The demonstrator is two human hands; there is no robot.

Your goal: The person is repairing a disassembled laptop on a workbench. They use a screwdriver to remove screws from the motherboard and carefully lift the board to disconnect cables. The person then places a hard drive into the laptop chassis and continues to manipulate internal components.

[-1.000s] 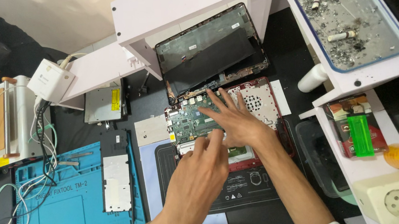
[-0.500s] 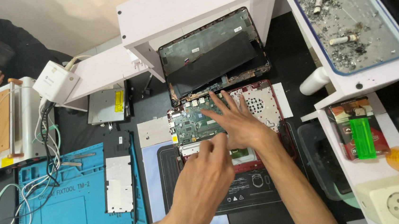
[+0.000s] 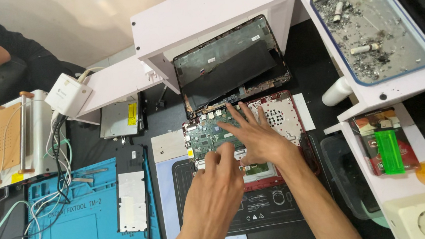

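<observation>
I judge the board-freeing step: my right hand (image 3: 257,138) flat, fingers spread on the laptop's green circuit board (image 3: 212,134), left hand (image 3: 217,187) pinching its near edge; next needs gentle lift.

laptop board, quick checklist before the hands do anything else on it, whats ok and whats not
1. Green circuit board exposed in the red laptop base: ok.
2. Right hand flat on the board, fingers spread: ok.
3. Left hand at the base's front edge, fingertips curled down; whether it pinches anything: cannot tell.
4. Tool in either hand: none visible, ok.
5. Detached screen lid leaning just behind the board, close to the right fingertips: not ok.
6. Screws or connectors under the palms: cannot tell.
</observation>
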